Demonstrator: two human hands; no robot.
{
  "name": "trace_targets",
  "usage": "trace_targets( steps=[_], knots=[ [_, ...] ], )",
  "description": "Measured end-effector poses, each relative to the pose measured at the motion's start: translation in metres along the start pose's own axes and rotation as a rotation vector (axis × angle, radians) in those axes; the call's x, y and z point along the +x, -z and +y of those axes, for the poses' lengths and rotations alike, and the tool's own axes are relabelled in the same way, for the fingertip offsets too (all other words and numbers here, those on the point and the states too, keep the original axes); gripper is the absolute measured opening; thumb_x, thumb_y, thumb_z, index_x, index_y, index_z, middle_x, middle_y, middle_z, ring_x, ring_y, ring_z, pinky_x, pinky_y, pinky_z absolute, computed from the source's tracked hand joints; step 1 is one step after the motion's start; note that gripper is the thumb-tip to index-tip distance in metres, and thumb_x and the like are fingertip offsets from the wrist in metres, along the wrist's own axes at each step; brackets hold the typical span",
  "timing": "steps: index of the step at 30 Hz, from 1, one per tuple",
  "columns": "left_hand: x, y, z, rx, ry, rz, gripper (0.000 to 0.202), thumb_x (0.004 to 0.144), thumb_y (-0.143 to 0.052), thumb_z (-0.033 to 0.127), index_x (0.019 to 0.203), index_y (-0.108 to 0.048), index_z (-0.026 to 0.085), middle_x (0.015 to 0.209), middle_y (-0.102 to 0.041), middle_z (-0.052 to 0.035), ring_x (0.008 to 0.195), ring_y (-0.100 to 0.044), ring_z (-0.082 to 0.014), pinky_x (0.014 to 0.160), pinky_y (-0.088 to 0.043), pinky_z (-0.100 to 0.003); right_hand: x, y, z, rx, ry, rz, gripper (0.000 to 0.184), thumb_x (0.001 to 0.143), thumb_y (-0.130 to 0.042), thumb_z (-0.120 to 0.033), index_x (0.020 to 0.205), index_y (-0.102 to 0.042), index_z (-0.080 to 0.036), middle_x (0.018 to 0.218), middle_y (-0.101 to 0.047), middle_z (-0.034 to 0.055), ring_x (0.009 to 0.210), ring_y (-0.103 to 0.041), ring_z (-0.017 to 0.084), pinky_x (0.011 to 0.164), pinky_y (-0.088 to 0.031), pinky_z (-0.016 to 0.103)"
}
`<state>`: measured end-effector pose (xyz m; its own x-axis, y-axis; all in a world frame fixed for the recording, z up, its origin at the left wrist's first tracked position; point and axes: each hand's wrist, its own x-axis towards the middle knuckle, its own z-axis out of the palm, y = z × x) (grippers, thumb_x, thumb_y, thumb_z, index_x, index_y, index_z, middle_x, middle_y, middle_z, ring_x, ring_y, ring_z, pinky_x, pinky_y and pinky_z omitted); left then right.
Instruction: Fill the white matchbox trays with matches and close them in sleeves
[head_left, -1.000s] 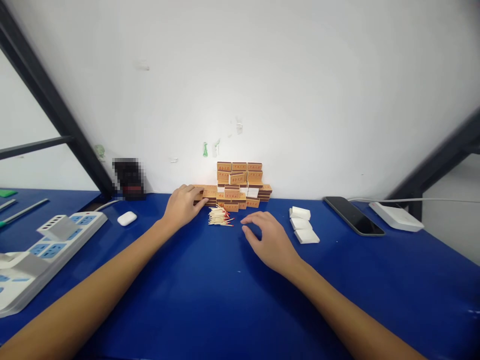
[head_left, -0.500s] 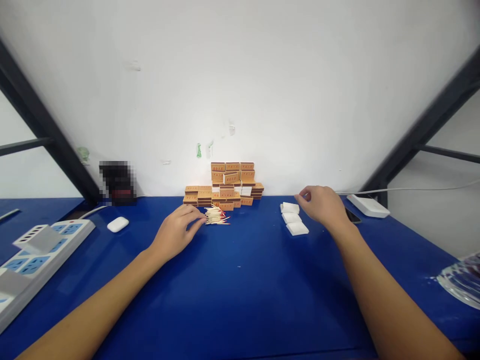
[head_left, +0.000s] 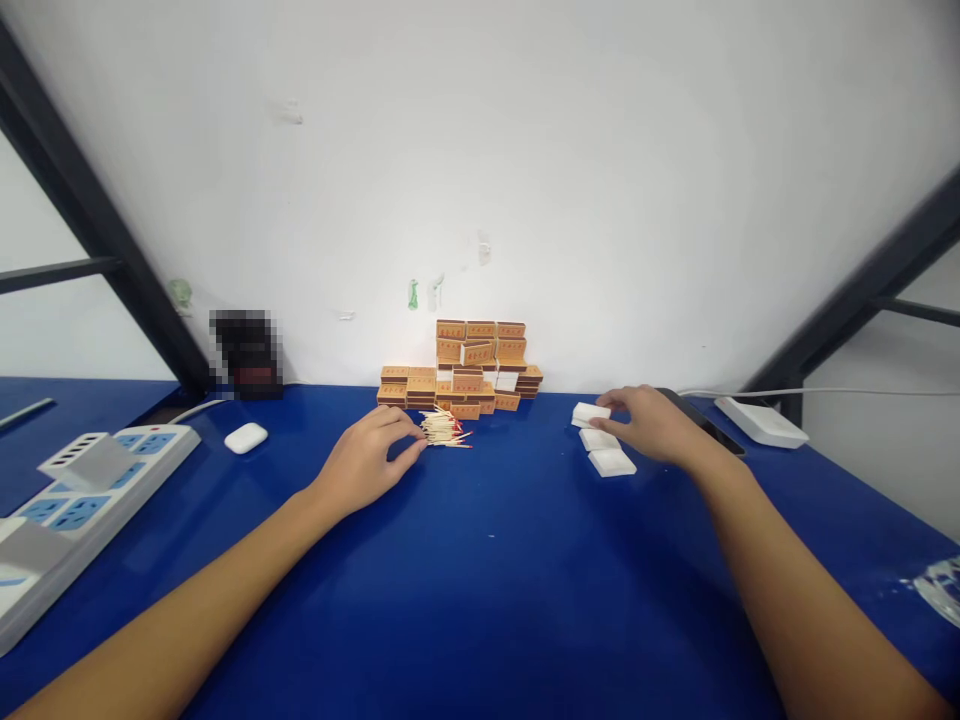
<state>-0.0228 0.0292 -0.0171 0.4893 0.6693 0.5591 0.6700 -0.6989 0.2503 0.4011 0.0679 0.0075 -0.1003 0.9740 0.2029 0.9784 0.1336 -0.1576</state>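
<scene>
Lots of little matchboxes stand in a pile with steps, by the white wall at the back of the blue surface, so that much looks done. One box near the middle of the pile sits a bit crooked, and a few white bits show between the boxes. Just in front lies a heap of matches, all loose on the surface and not in any box, so that part looks not done yet. The left hand is at the left end of the heap, with its fingers bent and their tips by the match ends; I can't tell if they have a match or just touch the heap. Off to the right, well apart from the boxes, three small white pieces lie in a row. The right hand seems to have the far white piece pinched at its right end between thumb and finger. The middle white piece and the near white piece lie flat, one after the other. None of those three is in the pile.
</scene>
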Motion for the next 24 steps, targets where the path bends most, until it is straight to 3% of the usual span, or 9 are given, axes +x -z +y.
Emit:
trace_targets(
  steps=[3,6,9,12,16,19,24],
  knots=[
    [-0.001,0.001,0.004,-0.001,0.018,0.003,0.019,0.101,-0.061,0.037,0.104,-0.073,0.022,0.100,-0.071,-0.0058,0.095,-0.065,-0.0221,0.086,-0.054,-0.039,-0.011,0.002,-0.039,0.186,0.090,0.109,0.037,0.088,-0.072,-0.042,0.116,-0.075,-0.019,0.110,-0.076,0.0122,0.099,-0.069,0.028,0.088,-0.053,0.039],
    [-0.001,0.005,0.011,-0.038,0.031,-0.102,0.039,0.092,-0.071,0.054,0.117,-0.072,0.024,0.102,-0.070,-0.0059,0.093,-0.065,-0.0228,0.083,-0.054,-0.038,-0.032,-0.009,-0.098,0.427,0.302,-0.010,0.035,0.088,-0.076,-0.038,0.119,-0.074,-0.024,0.108,-0.074,0.0078,0.093,-0.068,0.024,0.084,-0.056,0.038],
    [-0.002,0.008,0.016,-0.071,0.021,-0.245,0.062,0.077,-0.080,0.067,0.121,-0.072,0.024,0.099,-0.069,-0.0050,0.088,-0.064,-0.0226,0.078,-0.054,-0.037,-0.048,-0.026,-0.144,0.529,0.532,-0.110,0.034,0.089,-0.078,-0.033,0.121,-0.071,-0.025,0.111,-0.072,0.0063,0.102,-0.066,0.023,0.091,-0.054,0.039],
    [-0.003,0.009,0.016,-0.059,0.031,-0.294,0.062,0.073,-0.081,0.069,0.113,-0.074,0.022,0.095,-0.067,-0.0049,0.085,-0.063,-0.0225,0.073,-0.051,-0.036,-0.042,-0.038,-0.160,0.513,0.628,-0.092,0.029,0.091,-0.078,-0.033,0.117,-0.071,-0.023,0.107,-0.073,0.0059,0.103,-0.064,0.024,0.091,-0.053,0.038],
    [-0.003,0.008,0.016,-0.063,0.034,-0.295,0.055,0.077,-0.080,0.065,0.111,-0.075,0.021,0.093,-0.067,-0.0046,0.085,-0.063,-0.0224,0.072,-0.050,-0.035,-0.006,-0.035,-0.168,0.398,0.570,-0.052,0.022,0.099,-0.065,-0.028,0.119,-0.070,-0.021,0.098,-0.072,0.0059,0.090,-0.065,0.021,0.079,-0.051,0.033],
    [-0.004,0.006,0.016,-0.080,0.029,-0.299,0.050,0.078,-0.080,0.062,0.108,-0.075,0.022,0.093,-0.068,-0.0046,0.085,-0.063,-0.0224,0.071,-0.050,-0.035,0.022,-0.030,-0.183,0.183,0.568,-0.101,0.030,0.097,-0.063,-0.020,0.126,-0.067,-0.019,0.106,-0.074,0.0084,0.095,-0.066,0.022,0.078,-0.047,0.031],
    [-0.005,0.005,0.015,-0.060,0.018,-0.294,0.041,0.080,-0.080,0.056,0.101,-0.074,0.022,0.093,-0.068,-0.0045,0.084,-0.063,-0.0221,0.069,-0.048,-0.034,0.046,-0.026,-0.206,0.056,0.599,-0.199,0.015,0.090,-0.067,-0.016,0.103,-0.074,-0.019,0.102,-0.077,0.0094,0.095,-0.069,0.025,0.075,-0.044,0.031]
  ],
)
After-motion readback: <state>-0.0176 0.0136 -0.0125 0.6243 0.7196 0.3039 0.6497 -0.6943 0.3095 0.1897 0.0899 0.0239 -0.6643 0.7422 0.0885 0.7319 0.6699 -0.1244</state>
